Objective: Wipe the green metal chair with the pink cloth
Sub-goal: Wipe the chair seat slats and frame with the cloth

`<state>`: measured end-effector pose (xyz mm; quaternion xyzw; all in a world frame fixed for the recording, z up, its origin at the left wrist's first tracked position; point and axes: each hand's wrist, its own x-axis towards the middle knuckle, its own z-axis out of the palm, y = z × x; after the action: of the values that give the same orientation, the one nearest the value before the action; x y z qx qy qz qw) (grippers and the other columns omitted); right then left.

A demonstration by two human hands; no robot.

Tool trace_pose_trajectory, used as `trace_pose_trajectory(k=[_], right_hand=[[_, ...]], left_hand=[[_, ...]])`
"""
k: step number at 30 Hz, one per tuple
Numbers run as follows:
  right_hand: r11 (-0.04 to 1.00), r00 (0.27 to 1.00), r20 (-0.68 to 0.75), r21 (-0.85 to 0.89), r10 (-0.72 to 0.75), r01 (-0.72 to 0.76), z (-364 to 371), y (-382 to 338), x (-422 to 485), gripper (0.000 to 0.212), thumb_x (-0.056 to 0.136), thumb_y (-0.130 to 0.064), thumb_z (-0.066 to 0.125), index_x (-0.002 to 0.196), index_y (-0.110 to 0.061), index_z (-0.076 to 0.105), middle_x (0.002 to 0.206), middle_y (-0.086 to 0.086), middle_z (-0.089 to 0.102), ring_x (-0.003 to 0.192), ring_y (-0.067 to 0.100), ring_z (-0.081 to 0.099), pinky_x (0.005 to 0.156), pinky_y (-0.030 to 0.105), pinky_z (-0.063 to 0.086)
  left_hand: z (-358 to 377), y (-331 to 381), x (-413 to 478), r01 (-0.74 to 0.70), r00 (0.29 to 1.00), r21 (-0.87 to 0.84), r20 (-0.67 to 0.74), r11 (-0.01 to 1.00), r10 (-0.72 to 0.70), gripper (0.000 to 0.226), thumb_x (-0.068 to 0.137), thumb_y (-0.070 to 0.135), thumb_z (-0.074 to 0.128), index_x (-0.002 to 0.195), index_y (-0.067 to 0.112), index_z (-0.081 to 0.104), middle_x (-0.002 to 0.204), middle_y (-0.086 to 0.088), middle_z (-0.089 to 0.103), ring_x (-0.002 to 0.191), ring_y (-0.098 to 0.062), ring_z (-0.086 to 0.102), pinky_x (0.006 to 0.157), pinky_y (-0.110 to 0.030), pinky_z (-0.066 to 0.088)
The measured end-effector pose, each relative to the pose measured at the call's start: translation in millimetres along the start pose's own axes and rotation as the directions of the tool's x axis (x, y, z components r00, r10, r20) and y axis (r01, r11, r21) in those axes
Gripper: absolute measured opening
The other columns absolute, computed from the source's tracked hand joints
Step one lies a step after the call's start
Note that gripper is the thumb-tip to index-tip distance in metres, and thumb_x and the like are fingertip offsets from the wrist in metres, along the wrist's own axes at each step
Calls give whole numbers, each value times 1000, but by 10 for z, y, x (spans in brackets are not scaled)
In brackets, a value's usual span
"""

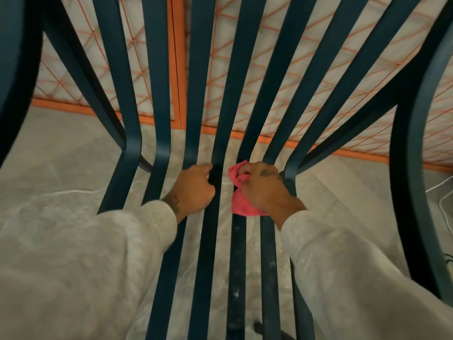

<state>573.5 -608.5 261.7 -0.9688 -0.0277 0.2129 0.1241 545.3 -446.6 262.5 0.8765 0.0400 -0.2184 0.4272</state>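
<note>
The green metal chair fills the view, its dark slats running from the seat up into the backrest. My right hand presses the pink cloth onto the slats right of centre, at the bend where seat meets back. The cloth is bunched, and part of it pokes out above my fingers. My left hand is closed around a slat just left of the cloth. Pale sleeves cover both forearms.
Beyond the slats stands an orange-framed panel with orange lattice lines on a pale surface. Marbled grey floor shows under the chair. A white cable lies at the right. Curved armrests frame both sides.
</note>
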Motion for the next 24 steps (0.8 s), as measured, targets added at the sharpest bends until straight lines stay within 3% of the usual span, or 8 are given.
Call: trace_pose_trajectory(k=[3,7,13,18,21,24], right_hand=[[995,996,79,-92,-32,39,-24,-22,-96,29,92,-12,61,121,-15,66,120,5,63,113,26,59,104,35,47],[995,1000,14,-97,-21,22,-58,-30,-29,30,90,-10,65,120,-13,66,123,3,63,109,20,61,101,29,48],[997,996,80,69,33,-38,-68,-26,-296,33,90,-7,63,121,-16,67,119,-3,60,108,17,57,102,24,42],[998,997,51,-27,56,-55,-71,-89,-206,27,95,-17,57,120,-11,65,123,9,60,111,27,57,100,40,50],[998,999,7,-33,51,-50,-81,-116,-186,28,97,-15,55,123,-9,63,126,11,58,114,29,55,100,41,49],[999,998,53,-40,21,-19,-67,-86,-372,28,97,-20,56,122,-10,64,124,10,59,112,29,57,101,39,48]], left_hand=[[48,-20,-160,35,997,77,59,996,-40,53,93,8,57,143,17,41,136,-5,55,120,-23,56,98,-31,46],[89,-33,-215,29,999,76,32,997,-31,56,93,10,58,145,17,38,139,-5,53,124,-22,54,102,-33,44],[101,-80,-223,44,999,60,25,997,-46,68,91,8,61,150,20,29,146,-4,46,130,-21,49,105,-34,42],[87,-1,-358,59,997,62,39,996,-62,60,95,9,56,149,17,30,141,-9,50,126,-25,52,104,-33,42],[99,-39,-374,54,998,47,30,997,-56,58,94,8,56,148,16,33,141,-9,51,126,-26,52,104,-35,43],[110,-48,-362,59,998,50,21,997,-60,61,94,8,57,148,18,33,145,-8,47,128,-24,50,106,-35,42]])
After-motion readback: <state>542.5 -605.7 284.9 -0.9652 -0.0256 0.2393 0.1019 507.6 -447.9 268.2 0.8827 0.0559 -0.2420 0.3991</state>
